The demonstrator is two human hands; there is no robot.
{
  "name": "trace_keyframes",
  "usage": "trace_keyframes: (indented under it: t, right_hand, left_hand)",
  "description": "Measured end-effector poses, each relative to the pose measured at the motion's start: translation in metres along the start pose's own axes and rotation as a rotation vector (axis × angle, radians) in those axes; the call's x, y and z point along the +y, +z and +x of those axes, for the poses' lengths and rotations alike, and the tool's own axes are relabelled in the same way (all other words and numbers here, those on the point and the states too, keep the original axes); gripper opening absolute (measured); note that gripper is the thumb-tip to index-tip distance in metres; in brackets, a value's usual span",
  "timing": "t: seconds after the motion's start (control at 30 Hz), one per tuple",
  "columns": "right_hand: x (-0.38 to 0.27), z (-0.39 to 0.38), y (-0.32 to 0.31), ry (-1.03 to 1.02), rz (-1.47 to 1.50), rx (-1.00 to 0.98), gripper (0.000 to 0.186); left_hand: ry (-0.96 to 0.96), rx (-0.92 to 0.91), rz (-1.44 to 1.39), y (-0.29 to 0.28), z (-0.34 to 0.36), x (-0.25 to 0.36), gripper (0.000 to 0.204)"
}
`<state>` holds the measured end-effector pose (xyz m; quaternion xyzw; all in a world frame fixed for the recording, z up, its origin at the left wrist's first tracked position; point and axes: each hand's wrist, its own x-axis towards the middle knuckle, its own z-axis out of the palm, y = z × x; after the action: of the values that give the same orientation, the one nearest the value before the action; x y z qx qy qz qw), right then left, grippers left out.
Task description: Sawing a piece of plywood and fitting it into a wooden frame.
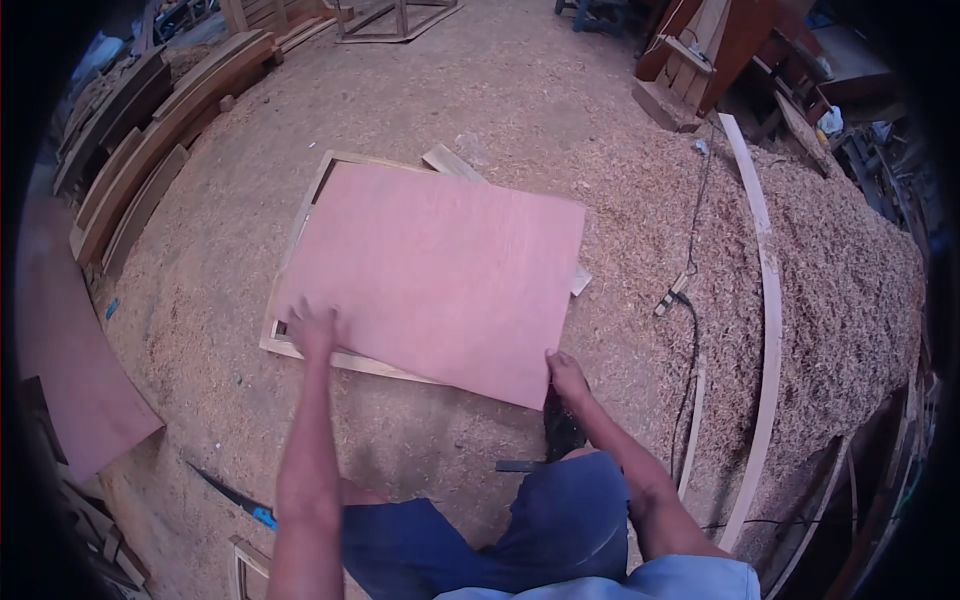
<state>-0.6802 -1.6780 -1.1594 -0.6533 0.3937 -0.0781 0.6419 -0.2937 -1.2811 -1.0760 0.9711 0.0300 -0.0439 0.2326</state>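
A pink plywood sheet [445,275] lies askew over a pale wooden frame [285,347] on the floor, with short battens [450,161] showing beyond its far and right edges. My left hand [312,325] rests with spread fingers on the sheet's near left corner, where part of the frame shows. My right hand [564,371] grips the sheet's right edge near the lower corner. Under that corner is a dark shape, possibly my foot [563,435], beside a small dark flat bar [518,466].
Stacked timber [185,95] and another plywood sheet [80,370] are at left, near a blue-handled saw [235,500]. At right are shavings [840,290], a long strip [768,310] and a cable with a plug block [668,300]. Wooden furniture [690,50] stands at upper right.
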Motion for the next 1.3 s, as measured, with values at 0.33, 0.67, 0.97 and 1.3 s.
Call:
trace_keyframes:
  t: [0.33, 0.67, 0.97, 1.3]
  right_hand:
    - [-0.053, 0.023, 0.042, 0.194, -0.422, -0.289, 0.047]
    - [-0.054, 0.027, 0.025, 0.276, -0.201, -0.289, 0.041]
    - [-0.130, 0.055, 0.001, 0.622, 0.002, -0.755, 0.033]
    - [-0.226, 0.099, 0.031, 0.526, 0.039, -1.006, 0.027]
  left_hand:
    - [-0.373, -0.060, -0.307, 0.091, -0.126, 0.002, 0.125]
    - [-0.613, -0.052, -0.268, 0.086, -0.114, 0.064, 0.125]
    - [-0.328, -0.208, 0.134, 0.069, -0.138, 0.106, 0.104]
    - [0.124, -0.432, 0.156, 0.048, -0.197, 0.268, 0.116]
